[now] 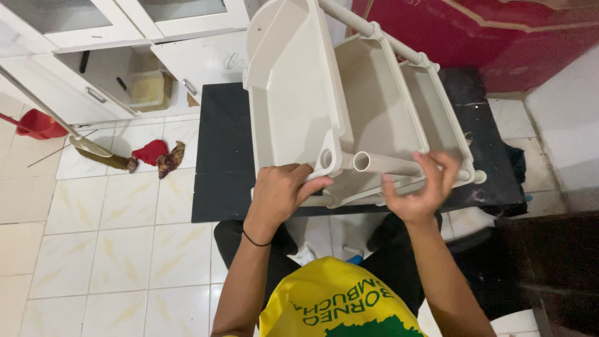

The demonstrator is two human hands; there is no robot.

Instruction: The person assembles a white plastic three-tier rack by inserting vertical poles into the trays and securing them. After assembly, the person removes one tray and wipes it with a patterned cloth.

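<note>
the cream plastic rack (pixel 299 93) lies tipped on a black mat (pixel 221 156), its near edge at the person's knees, open tiled floor (pixel 93 249) to the left. the left hand (pixel 281 193) grips the tray's corner by a tube socket; the right hand (pixel 421 187) curls loosely around a pale tube (pixel 387 165). white cabinets (pixel 93 56) stand behind.

Beige plastic rack (pixel 299 93), black mat (pixel 218 150), red cloth (pixel 150 151), perhaps cream-veined tiles (pixel 112 249).
</note>
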